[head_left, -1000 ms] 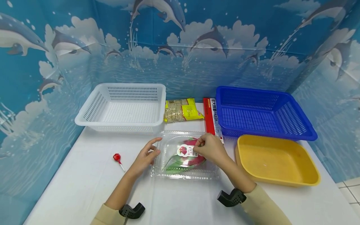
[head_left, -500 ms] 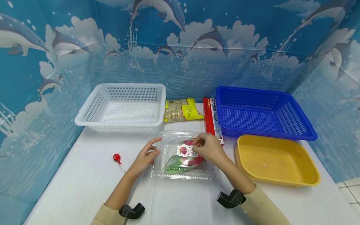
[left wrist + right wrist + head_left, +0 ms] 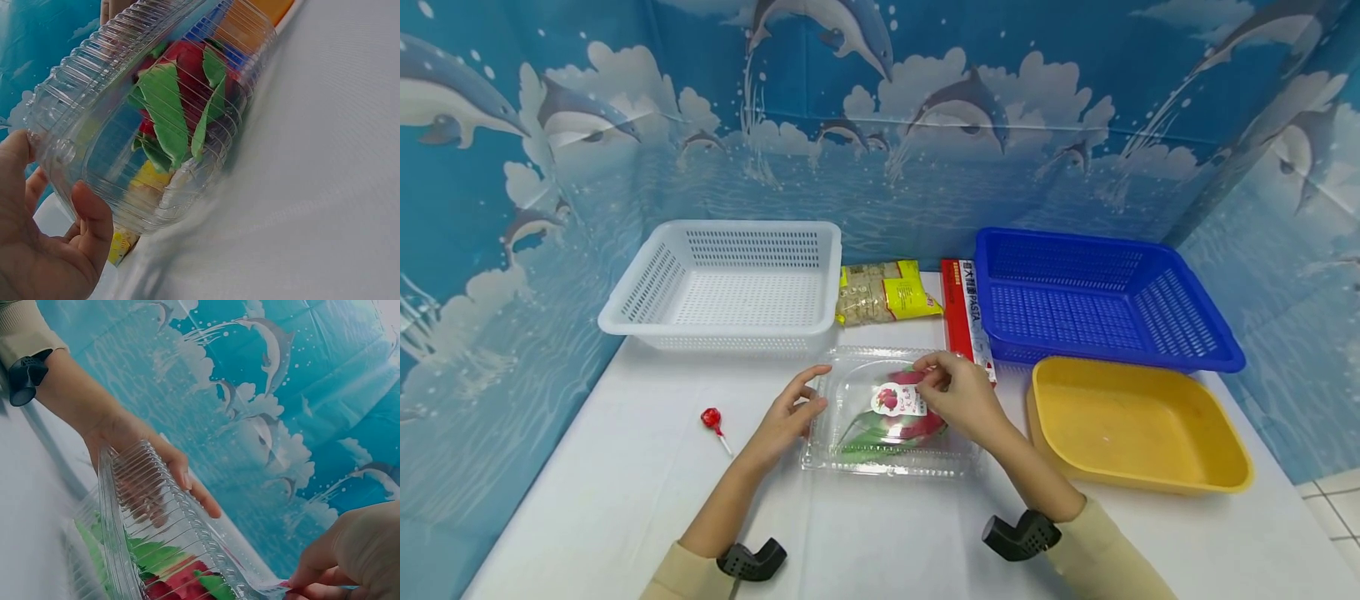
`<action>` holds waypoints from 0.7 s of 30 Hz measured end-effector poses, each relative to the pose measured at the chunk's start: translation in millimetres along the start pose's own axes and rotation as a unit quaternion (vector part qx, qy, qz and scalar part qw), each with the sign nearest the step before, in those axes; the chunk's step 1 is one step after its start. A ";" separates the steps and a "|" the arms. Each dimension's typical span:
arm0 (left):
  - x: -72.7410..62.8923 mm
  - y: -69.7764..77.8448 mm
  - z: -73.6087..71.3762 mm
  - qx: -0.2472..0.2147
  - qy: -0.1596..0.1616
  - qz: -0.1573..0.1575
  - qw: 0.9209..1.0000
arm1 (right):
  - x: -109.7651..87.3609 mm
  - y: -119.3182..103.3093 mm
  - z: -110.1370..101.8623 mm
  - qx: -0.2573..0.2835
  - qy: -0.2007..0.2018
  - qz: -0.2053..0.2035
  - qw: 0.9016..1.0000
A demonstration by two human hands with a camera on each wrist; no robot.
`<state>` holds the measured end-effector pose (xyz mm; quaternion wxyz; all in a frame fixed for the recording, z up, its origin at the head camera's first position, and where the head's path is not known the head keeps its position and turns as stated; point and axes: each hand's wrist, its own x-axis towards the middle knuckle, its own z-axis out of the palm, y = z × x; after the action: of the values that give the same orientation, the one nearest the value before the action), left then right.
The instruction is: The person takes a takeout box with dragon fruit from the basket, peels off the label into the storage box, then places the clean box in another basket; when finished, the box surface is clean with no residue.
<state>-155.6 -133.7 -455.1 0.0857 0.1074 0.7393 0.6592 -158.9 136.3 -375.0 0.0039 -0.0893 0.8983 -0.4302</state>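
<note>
The step in hand looks like peeling the label, white with a fruit picture (image 3: 898, 401), from the lid of the clear, ridged plastic clamshell container (image 3: 891, 468); the next move seems to call for a gentle, low pull from that edge while the container is held steady. Taking the container as the middle of the dial, the red-wrapped lollipop on a white stick (image 3: 712, 419) lies well apart at nine o'clock. Nearer in on that same line, the left hand (image 3: 781, 427) has its fingers loosely bent and spread, thumb apart; a fingertip touches the container's rim at its left end, steadying rather than clasping it. The white plastic perforated basket (image 3: 741, 298) sits toward ten to eleven. The container lies flat on the white cloth, a red fruit-like thing with green leaf shapes (image 3: 181, 103) inside it, and the yellow-printed clear bag of pale food (image 3: 887, 293) is at twelve. Towards three, the right hand (image 3: 958, 398) reaches over the lid, thumb and forefinger drawn together; in the right wrist view they appear to pinch the label's lifted edge. The red-and-white pasta box (image 3: 957, 308) is at one, the blue perforated basket (image 3: 1067, 323) at two, the yellow plastic tub (image 3: 1138, 425) at three.
</note>
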 end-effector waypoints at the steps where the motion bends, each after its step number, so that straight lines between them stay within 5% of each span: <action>1: 0.0 0.2 -0.1 0.000 0.000 0.000 1.000 | -0.1 -0.2 0.1 0.008 0.001 -0.002 1.000; 12: 0.6 1.0 -0.1 -0.003 -0.002 0.002 1.000 | 1.2 5.0 -4.7 0.079 0.022 -0.030 0.996; 21: 1.0 -1.9 -1.7 -0.002 -0.002 0.005 1.000 | -0.9 12.0 -16.6 0.099 0.003 -0.013 0.995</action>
<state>-157.1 -135.3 -456.8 0.0842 0.1123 0.7373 0.6609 -161.3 156.7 -373.9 0.0043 -0.0986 0.8498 -0.5177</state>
